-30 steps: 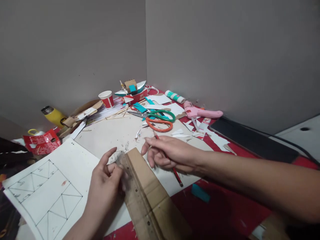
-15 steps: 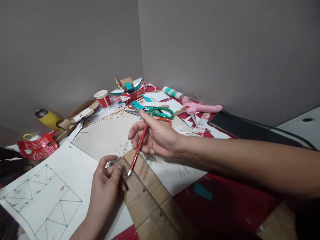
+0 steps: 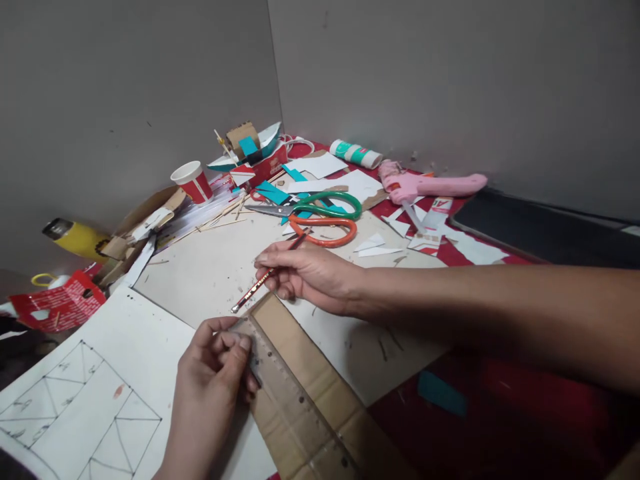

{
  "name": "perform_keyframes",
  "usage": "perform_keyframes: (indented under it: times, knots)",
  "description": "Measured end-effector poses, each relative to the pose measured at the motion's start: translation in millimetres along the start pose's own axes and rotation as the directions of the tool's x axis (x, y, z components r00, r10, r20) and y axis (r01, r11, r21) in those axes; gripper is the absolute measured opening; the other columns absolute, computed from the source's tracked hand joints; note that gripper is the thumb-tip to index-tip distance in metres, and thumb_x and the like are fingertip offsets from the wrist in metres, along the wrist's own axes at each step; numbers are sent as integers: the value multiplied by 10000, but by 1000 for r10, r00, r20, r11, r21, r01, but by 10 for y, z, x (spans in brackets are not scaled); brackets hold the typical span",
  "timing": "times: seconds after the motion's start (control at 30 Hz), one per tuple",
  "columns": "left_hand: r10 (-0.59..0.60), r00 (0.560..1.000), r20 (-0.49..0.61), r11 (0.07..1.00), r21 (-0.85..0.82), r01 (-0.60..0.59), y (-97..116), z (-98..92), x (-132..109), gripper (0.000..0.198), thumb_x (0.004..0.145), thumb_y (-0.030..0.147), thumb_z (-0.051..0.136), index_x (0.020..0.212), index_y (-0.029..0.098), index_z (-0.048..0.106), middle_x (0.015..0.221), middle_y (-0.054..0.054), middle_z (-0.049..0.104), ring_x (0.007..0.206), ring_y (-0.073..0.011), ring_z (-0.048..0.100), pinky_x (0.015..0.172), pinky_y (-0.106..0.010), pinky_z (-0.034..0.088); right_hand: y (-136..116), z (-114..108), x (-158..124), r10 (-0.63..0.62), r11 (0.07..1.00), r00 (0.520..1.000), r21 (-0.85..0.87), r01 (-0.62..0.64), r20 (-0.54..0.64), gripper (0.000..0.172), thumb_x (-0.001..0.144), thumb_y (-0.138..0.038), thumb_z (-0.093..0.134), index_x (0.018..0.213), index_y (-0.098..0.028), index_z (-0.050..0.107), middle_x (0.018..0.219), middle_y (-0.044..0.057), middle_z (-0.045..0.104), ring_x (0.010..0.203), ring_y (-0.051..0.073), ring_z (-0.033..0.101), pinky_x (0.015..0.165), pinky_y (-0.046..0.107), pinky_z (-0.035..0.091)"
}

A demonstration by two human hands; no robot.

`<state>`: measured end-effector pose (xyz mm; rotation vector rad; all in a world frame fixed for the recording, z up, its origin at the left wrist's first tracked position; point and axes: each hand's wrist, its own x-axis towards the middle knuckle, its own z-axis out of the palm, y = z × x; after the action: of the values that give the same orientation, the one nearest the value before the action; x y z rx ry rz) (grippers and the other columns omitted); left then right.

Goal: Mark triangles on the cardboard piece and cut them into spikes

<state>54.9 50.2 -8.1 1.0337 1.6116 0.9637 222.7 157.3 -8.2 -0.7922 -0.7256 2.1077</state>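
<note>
Between the thumb and fingers of my left hand is the far end of a clear ruler. The ruler lies lengthwise over a brown cardboard strip, whose near end runs out of view at the bottom. My right hand is closed around a red pencil, just beyond the cardboard's far edge. The pencil's metal-capped end points down toward the ruler's end, and its tip points up and to the right. Left of my left hand lies a white sheet with truss-like line drawings.
Behind my right hand lie scissors with green and orange handles. A pink glue gun rests among paper scraps at the right. A paper cup, a model boat and a yellow bottle stand along the back and left.
My right hand has turned the pencil from steep to more slanted, and its capped end has moved left, off the ruler. My left hand still grips the ruler's end. The view has shifted slightly.
</note>
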Motion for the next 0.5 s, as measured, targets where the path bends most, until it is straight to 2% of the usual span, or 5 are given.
perform_keyframes:
  times: [0.1,0.27,0.5]
  knots:
    - [30,999,-36,999,45,-28,-19,-17,2,302,802,380,700,1015,216,564,714,63,569,493,-58,489,443,-163,373,12,-12,16,-16,1000,1000,-17,16,13,205,893,-58,551,702,-105,610,602,8,619,488,67,570,397,121,432]
    - [108,993,-44,975,200,-97,-33,-66,22,277,806,379,693,1001,209,592,753,42,563,657,-90,515,594,-184,411,5,-28,33,0,1000,999,-15,0,44,203,897,-40,539,719,-99,616,615,15,631,491,69,574,412,130,459]
    - [141,990,-26,939,321,-125,-11,-65,25,276,819,396,669,1015,219,588,720,50,527,632,-102,492,569,-206,389,1,-45,44,9,1000,997,10,-10,76,217,907,-38,532,714,-93,613,595,5,628,483,68,585,406,125,471]
